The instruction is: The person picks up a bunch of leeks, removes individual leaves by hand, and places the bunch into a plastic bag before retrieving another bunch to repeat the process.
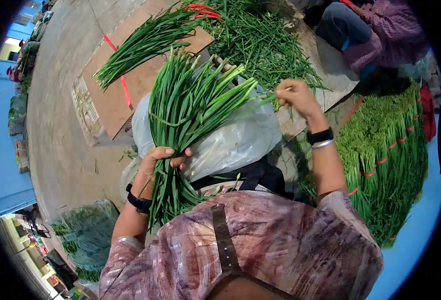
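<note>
The left hand (160, 157) has its grip closed tight around a bunch of greens (190, 105), fingers wrapped over the stalks a little below the middle. Above the fist the long leaves fan out; below it the stalk ends hang down against the person's patterned shirt (280, 240). The right hand (295, 95) is raised to the right of the bunch, its grip pinched shut on the tips of a few leaves that stretch across from the fan. Each wrist wears a black band, and the right one also has a silver bangle (323, 144).

Behind the bunch lies a pale plastic bag (240, 140). Further off, a sheet of cardboard (115, 100) rests on the concrete floor (60, 125), with a tied bundle (145, 42) of the same leaves lying across it. A loose pile of greens (265, 45) spreads just beside the cardboard. On the right stands a stack of bundles (395, 150) bound with red bands. Another person (380, 35) in a purple top sits near the loose pile.
</note>
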`<state>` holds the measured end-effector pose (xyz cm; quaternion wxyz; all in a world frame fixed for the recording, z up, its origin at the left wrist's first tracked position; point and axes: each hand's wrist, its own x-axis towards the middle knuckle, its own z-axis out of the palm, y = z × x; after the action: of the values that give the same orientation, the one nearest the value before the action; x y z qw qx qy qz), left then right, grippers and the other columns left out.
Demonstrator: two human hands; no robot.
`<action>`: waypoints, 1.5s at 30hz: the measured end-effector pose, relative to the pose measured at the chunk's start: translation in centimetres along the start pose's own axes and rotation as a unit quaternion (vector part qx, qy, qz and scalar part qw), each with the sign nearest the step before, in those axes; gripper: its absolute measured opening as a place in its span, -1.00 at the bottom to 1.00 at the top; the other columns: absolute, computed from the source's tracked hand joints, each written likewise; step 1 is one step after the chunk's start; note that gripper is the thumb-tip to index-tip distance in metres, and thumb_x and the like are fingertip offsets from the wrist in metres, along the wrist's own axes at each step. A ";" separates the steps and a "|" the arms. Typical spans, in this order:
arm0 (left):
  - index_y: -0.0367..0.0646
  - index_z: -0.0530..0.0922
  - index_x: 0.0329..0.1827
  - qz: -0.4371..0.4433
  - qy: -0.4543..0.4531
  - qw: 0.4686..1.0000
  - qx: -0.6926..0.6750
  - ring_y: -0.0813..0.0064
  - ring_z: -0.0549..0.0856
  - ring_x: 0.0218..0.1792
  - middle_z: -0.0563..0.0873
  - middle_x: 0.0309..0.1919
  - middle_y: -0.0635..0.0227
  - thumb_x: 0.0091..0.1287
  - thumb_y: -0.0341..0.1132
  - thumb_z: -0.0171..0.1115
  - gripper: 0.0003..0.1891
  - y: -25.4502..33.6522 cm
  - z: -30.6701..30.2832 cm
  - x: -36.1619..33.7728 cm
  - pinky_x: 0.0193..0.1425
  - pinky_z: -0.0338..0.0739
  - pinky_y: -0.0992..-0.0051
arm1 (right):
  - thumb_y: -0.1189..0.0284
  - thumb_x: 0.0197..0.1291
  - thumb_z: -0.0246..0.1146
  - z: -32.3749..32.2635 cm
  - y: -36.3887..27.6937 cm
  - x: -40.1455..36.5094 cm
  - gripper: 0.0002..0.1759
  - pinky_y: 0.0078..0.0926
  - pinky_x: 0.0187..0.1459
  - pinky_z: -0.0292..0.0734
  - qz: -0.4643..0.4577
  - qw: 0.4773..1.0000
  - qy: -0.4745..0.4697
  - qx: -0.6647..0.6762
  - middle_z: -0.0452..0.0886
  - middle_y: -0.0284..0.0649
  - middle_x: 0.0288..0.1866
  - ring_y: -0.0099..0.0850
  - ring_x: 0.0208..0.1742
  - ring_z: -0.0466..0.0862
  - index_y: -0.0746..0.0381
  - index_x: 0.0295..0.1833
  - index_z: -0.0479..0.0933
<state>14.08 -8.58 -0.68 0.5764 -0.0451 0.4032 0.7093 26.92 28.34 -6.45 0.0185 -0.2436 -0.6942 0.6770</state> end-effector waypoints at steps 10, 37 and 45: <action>-0.34 0.41 0.05 -0.017 0.024 1.000 0.009 0.55 0.44 -0.57 0.63 -0.30 0.11 0.02 -0.35 0.19 -0.52 0.2 -0.7 0.2 -0.30 0.52 0.40 | 0.25 0.09 0.28 -8.2 4.1 7.0 -0.41 -0.30 -0.12 0.53 -0.108 0.807 0.309 -0.492 0.61 -0.03 -0.10 -0.15 -0.17 0.63 0.34 0.18 0.38; -0.30 0.35 0.13 -0.007 0.060 0.997 -0.054 0.63 0.36 -0.64 0.56 -0.35 0.16 0.04 -0.43 0.19 -0.49 0.4 0.9 -0.9 -0.36 0.42 0.49 | 0.47 0.11 0.25 2.7 0.3 0.7 -0.76 -0.74 -0.52 0.33 0.098 0.991 -0.087 0.018 0.61 -0.31 -0.41 -0.65 -0.52 0.51 0.30 -0.10 0.50; -0.29 0.42 0.04 -0.040 0.010 0.998 0.055 0.56 0.44 -0.66 0.62 -0.37 0.15 -0.04 -0.44 0.28 -0.50 0.6 -0.3 -0.1 -0.42 0.44 0.48 | 0.27 0.09 0.31 5.9 -6.1 7.1 -0.60 -0.53 -0.23 0.51 -0.122 0.991 0.005 -0.057 0.65 -0.14 -0.31 -0.46 -0.28 0.62 0.42 -0.13 0.54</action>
<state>13.46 -8.89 -0.48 0.6018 -0.0362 0.4452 0.6620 16.65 25.60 -3.34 0.0901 -0.1614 -0.7562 0.6278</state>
